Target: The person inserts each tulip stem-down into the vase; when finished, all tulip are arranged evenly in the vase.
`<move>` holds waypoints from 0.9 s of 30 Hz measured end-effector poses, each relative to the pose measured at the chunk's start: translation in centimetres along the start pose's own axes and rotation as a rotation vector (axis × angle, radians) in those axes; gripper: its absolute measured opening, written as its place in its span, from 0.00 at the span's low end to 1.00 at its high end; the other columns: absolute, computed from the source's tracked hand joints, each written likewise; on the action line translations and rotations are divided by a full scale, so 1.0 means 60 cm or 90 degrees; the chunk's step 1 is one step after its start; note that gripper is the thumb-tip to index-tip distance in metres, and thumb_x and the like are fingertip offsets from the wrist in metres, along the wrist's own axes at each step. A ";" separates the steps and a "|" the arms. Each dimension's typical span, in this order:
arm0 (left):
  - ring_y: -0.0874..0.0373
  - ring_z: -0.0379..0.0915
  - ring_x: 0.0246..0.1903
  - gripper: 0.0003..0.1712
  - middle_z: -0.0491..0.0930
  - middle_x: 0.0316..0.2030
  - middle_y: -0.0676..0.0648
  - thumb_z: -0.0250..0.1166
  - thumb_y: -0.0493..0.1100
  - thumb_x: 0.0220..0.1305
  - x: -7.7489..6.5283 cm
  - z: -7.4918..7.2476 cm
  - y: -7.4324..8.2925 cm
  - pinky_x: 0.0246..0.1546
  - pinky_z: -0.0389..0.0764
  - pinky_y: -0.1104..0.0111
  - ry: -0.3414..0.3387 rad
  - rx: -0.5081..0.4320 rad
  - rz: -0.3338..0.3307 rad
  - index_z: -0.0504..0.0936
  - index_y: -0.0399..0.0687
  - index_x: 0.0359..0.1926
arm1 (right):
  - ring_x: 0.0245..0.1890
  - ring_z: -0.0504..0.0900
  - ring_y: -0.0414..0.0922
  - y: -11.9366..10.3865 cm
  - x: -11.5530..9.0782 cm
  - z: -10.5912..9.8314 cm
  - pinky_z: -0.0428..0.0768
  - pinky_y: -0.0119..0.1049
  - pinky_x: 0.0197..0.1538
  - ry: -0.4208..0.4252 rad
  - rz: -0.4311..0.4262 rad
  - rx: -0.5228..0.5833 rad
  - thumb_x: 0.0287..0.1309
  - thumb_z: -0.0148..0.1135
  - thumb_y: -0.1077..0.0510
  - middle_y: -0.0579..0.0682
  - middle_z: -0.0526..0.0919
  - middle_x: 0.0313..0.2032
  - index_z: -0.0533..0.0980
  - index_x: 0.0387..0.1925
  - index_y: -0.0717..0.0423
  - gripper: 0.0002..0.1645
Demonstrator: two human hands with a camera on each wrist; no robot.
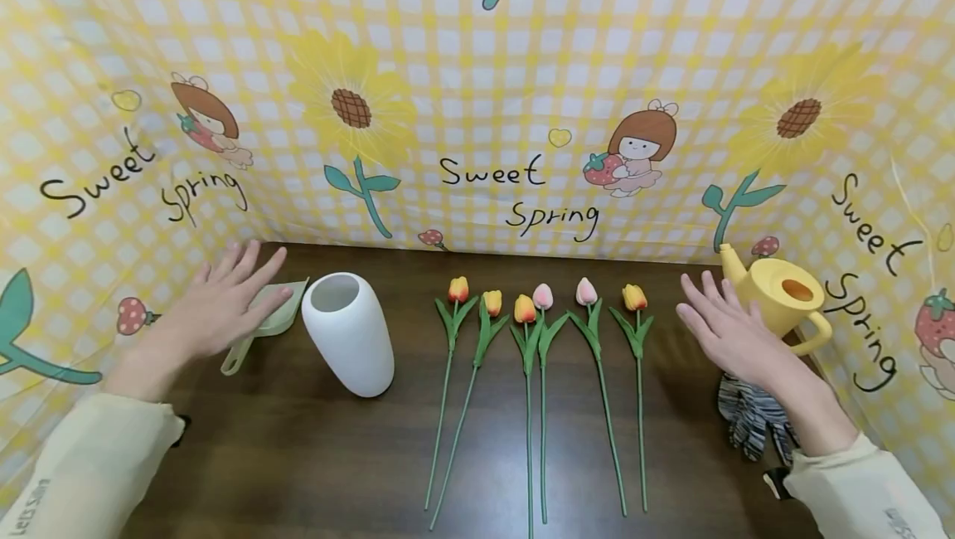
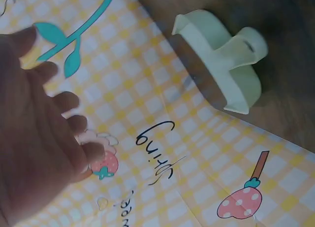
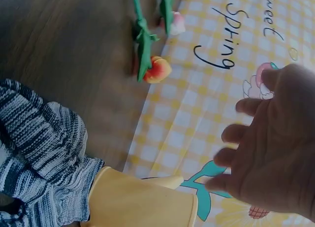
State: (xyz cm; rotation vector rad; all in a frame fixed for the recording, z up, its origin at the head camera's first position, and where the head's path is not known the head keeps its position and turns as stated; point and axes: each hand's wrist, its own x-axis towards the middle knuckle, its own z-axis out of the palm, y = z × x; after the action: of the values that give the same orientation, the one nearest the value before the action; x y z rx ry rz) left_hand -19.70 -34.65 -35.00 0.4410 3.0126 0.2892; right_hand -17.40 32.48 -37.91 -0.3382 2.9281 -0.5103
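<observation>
My left hand (image 1: 224,303) is held with fingers spread above a pale green dustpan (image 1: 278,315), whose short handle points toward me. In the left wrist view that dustpan (image 2: 221,64) lies apart from the hand. A white vase (image 1: 349,336) stands to the right of it. Over on the right, my right hand (image 1: 734,332) hovers, fingers extended, by a yellow watering can (image 1: 776,294); nothing is in its grasp. Several artificial tulips (image 1: 525,311), red-yellow and pink, lie in a row between the hands, stems toward me. A striped knit glove (image 1: 753,415) lies under the right forearm.
A dark wooden table (image 1: 298,456) carries everything. Yellow checked cloth (image 1: 477,108) with printed flowers and lettering rises along the back and both sides. The watering can stands close to the right cloth wall, and the dustpan is near the left one.
</observation>
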 end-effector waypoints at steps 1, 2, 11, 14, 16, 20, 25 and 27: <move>0.37 0.18 0.76 0.42 0.29 0.78 0.35 0.43 0.63 0.80 -0.003 -0.004 0.001 0.69 0.30 0.33 0.020 -0.036 0.010 0.38 0.53 0.82 | 0.75 0.27 0.69 -0.001 -0.002 -0.001 0.32 0.77 0.66 -0.002 -0.006 0.035 0.79 0.33 0.35 0.66 0.30 0.77 0.38 0.81 0.51 0.42; 0.40 0.19 0.77 0.42 0.29 0.79 0.38 0.46 0.61 0.80 -0.006 -0.008 0.003 0.71 0.30 0.37 0.045 -0.079 0.025 0.38 0.55 0.82 | 0.75 0.26 0.67 -0.003 -0.004 -0.002 0.35 0.76 0.67 -0.006 -0.013 0.071 0.79 0.36 0.36 0.64 0.29 0.78 0.37 0.81 0.49 0.43; 0.56 0.43 0.77 0.67 0.37 0.80 0.42 0.66 0.25 0.62 -0.033 0.000 0.015 0.62 0.63 0.83 0.165 -0.476 0.186 0.29 0.69 0.80 | 0.70 0.60 0.71 -0.011 -0.014 0.009 0.68 0.67 0.62 0.010 -0.059 0.206 0.71 0.60 0.41 0.66 0.43 0.78 0.26 0.79 0.36 0.59; 0.58 0.51 0.74 0.74 0.43 0.78 0.35 0.71 0.19 0.52 -0.032 0.022 0.020 0.57 0.73 0.78 0.177 -0.523 0.203 0.32 0.66 0.81 | 0.73 0.53 0.71 -0.007 -0.009 0.021 0.69 0.67 0.63 0.004 -0.070 0.292 0.68 0.65 0.47 0.67 0.41 0.78 0.23 0.78 0.35 0.64; 0.59 0.55 0.72 0.75 0.46 0.77 0.35 0.74 0.19 0.48 -0.031 0.039 0.022 0.54 0.76 0.76 0.175 -0.526 0.207 0.35 0.63 0.81 | 0.75 0.41 0.71 -0.002 -0.005 0.033 0.62 0.69 0.64 -0.006 -0.071 0.351 0.67 0.68 0.51 0.65 0.30 0.78 0.22 0.78 0.37 0.67; 0.61 0.59 0.69 0.72 0.52 0.74 0.38 0.77 0.22 0.46 -0.027 0.075 0.023 0.52 0.80 0.72 0.151 -0.520 0.198 0.41 0.59 0.81 | 0.73 0.48 0.74 0.006 0.001 0.060 0.67 0.67 0.63 -0.020 -0.041 0.387 0.66 0.69 0.51 0.72 0.37 0.77 0.24 0.79 0.46 0.68; 0.59 0.67 0.63 0.66 0.58 0.71 0.42 0.76 0.24 0.49 -0.017 0.111 0.029 0.51 0.82 0.67 0.120 -0.548 0.199 0.47 0.55 0.80 | 0.67 0.66 0.70 0.009 0.007 0.085 0.76 0.61 0.60 -0.043 0.014 0.393 0.65 0.69 0.48 0.76 0.46 0.74 0.27 0.79 0.56 0.67; 0.58 0.70 0.60 0.65 0.62 0.69 0.44 0.77 0.24 0.48 -0.015 0.119 0.034 0.49 0.83 0.67 0.123 -0.560 0.200 0.49 0.54 0.80 | 0.64 0.71 0.68 0.009 0.009 0.095 0.80 0.56 0.56 -0.051 0.037 0.423 0.64 0.70 0.49 0.76 0.49 0.74 0.29 0.79 0.57 0.67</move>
State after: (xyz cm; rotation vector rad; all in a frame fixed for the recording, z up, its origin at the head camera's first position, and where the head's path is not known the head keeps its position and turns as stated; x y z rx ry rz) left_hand -17.53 -31.77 -41.55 0.7897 2.5780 1.6427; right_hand -17.00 31.05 -43.45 -0.1751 2.4885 -1.3562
